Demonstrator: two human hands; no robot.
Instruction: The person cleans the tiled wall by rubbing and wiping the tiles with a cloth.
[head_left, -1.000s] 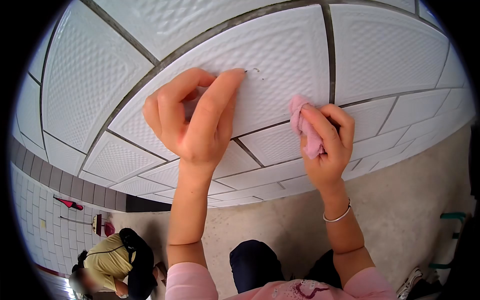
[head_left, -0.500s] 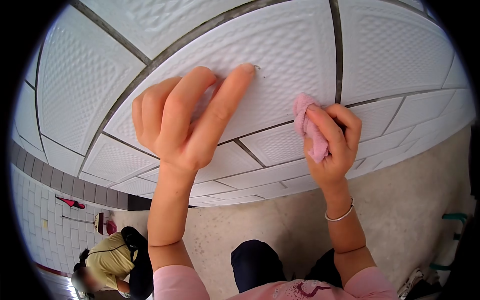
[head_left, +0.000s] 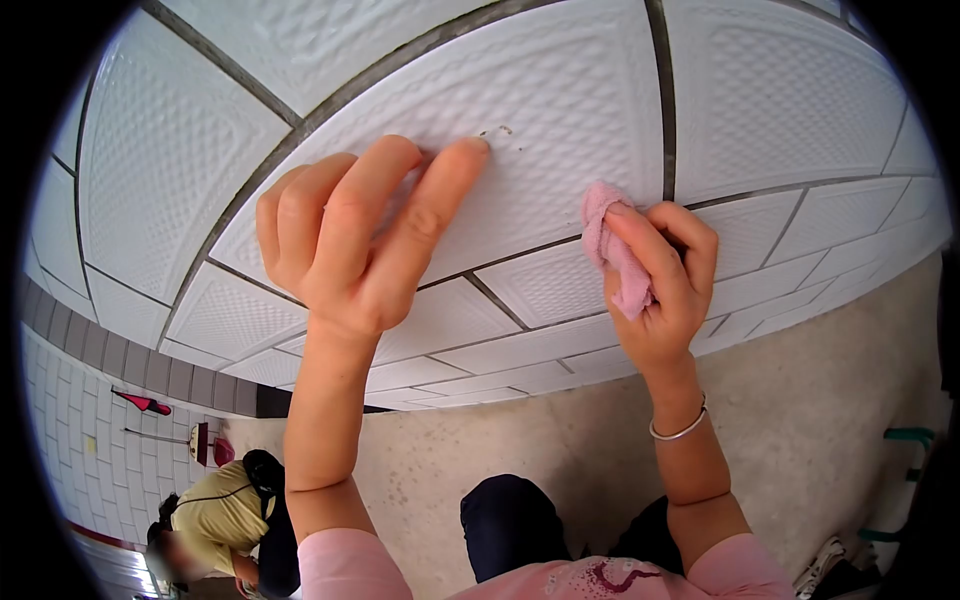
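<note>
White textured tiles (head_left: 560, 90) with dark grout lines fill the wall in front of me. My left hand (head_left: 350, 230) is at the large central tile, its fingers bent and apart, with nothing seen in them. Just beyond its index fingertip are small dark marks (head_left: 506, 130) on the tile. A crumpled pink cloth (head_left: 615, 250) is pinched between the thumb and fingers of my right hand (head_left: 665, 270), near the lower right of the same tile. A silver bangle (head_left: 680, 422) circles my right wrist.
A person in a yellow top (head_left: 220, 510) crouches at the lower left. Behind them a dustpan (head_left: 198, 443) and a red item (head_left: 142, 402) are at a tiled wall. A green frame (head_left: 908, 434) stands at the right on the concrete floor (head_left: 440, 460).
My left hand has shifted left and its fingers have spread from a closer pinch; its index fingertip has drawn back from the marks. My right hand keeps the pink cloth, nearly still.
</note>
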